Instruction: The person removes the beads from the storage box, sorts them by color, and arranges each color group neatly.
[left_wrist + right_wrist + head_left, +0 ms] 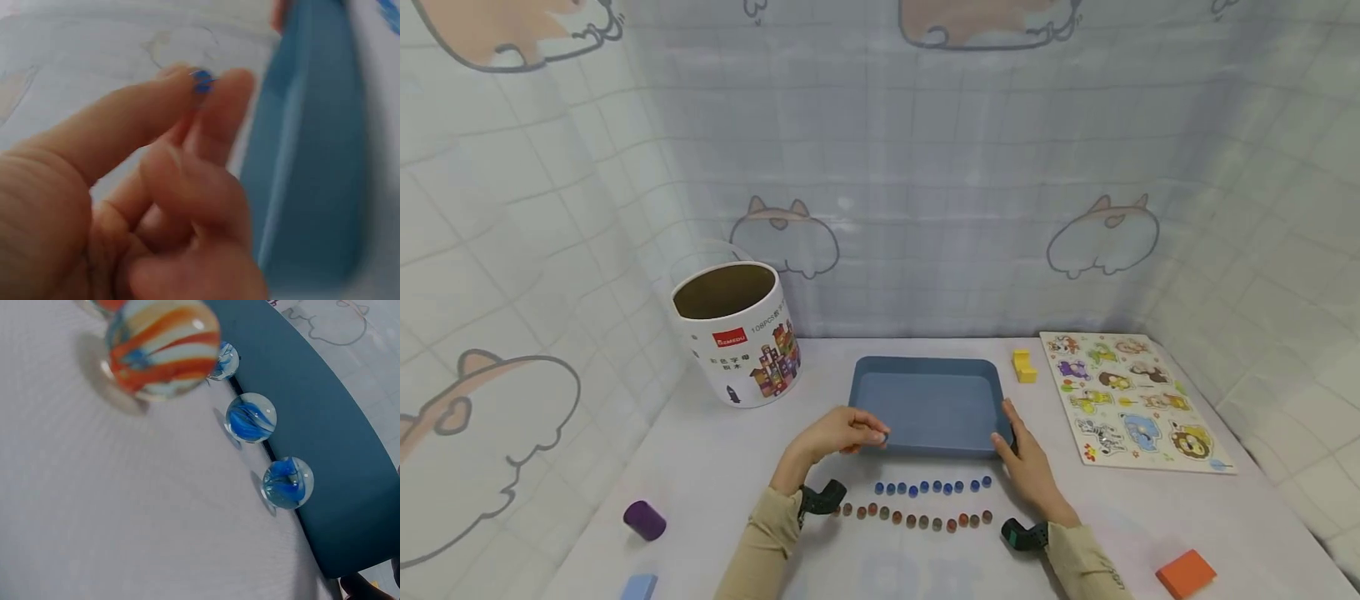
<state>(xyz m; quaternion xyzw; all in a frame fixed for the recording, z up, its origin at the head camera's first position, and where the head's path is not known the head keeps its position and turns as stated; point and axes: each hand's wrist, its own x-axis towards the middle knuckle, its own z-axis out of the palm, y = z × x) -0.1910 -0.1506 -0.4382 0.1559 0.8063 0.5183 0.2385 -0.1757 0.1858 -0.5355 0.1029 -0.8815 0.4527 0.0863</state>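
Thumb and index finger of my left hand [842, 432] pinch a blue marble [202, 81] over the front left part of a blue-grey tray [928, 408]. The other fingers of that hand are curled in the left wrist view. At the tray's front right corner, my right hand [1033, 471] holds the wall, its thumb on the rim and its fingers along the outer side. In front of the tray lies a row of blue marbles [913, 492]. Nearer me runs a row of orange-red and brownish marbles [912, 522]; an orange-striped marble [164, 347] looms large in the right wrist view.
A white bucket [741, 358] stands at the back left. Behind the tray's right corner is a yellow block [1024, 367], beside an animal puzzle board [1138, 404]. A purple cylinder [644, 520], a light blue block [639, 587] and an orange block [1185, 574] lie nearer the front.
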